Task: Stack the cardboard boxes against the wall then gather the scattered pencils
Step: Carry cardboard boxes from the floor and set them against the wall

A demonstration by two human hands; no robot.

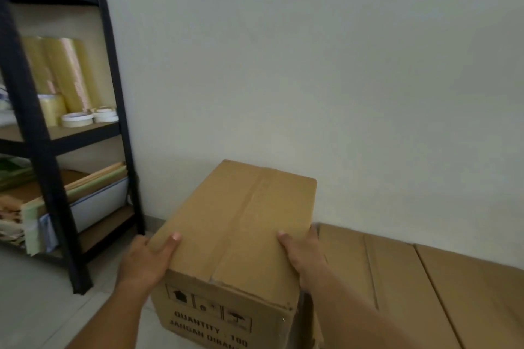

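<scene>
A taped brown cardboard box [238, 224] with black print on its near face is held between both hands, its far end close to the white wall [312, 65]. My left hand [147, 259] grips its left side with the thumb on top. My right hand [304, 253] grips the right side, thumb on the lid. To the right, lower cardboard boxes [411, 286] lie in a row along the wall. No pencils are in view.
A black metal shelf rack [42, 150] stands at the left, holding rolls of tape [65, 79], flat cardboard and papers. Its front post [76, 278] reaches the grey tiled floor [37, 306] close to my left hand.
</scene>
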